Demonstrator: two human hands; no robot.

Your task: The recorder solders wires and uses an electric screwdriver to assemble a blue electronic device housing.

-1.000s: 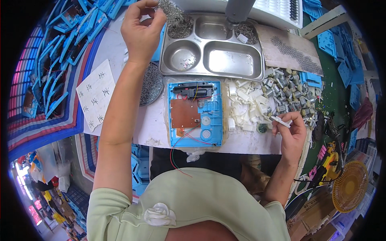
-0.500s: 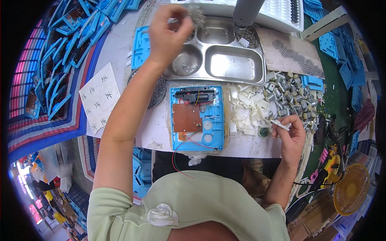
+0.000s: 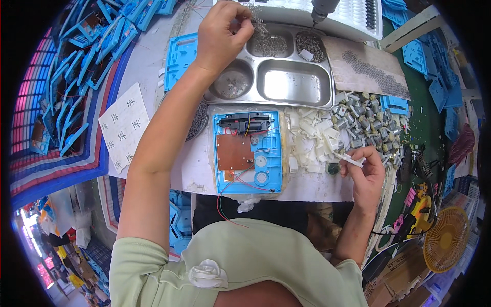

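Note:
My left hand point(image 3: 225, 31) is over the back left of a steel compartment tray point(image 3: 245, 100), its fingers pinched on a tangled clump of fine metal springs point(image 3: 260, 24). More springs point(image 3: 270, 45) lie in the tray's back middle compartment, just under the clump. At the right, my right hand point(image 3: 367, 171) pinches a small white plastic piece point(image 3: 353, 160) above the table edge. Between my arms, an open blue plastic housing point(image 3: 276, 153) lies flat, with a brown circuit board point(image 3: 234, 152), a black module point(image 3: 248, 123) and thin loose wires hanging over its front edge.
White plastic pieces point(image 3: 312, 130) and small metal motors point(image 3: 376, 123) are heaped right of the housing. An electric screwdriver point(image 3: 323, 9) hangs over the tray, beside a screw-filled compartment point(image 3: 312, 43). Small dark parts cover a board point(image 3: 358, 59). A marked paper point(image 3: 124, 125) lies left.
My left hand has shifted slightly back and right with the clump. Springs now show in the back middle compartment, which looked mostly bare before. The screwdriver sits higher; my right hand barely moved.

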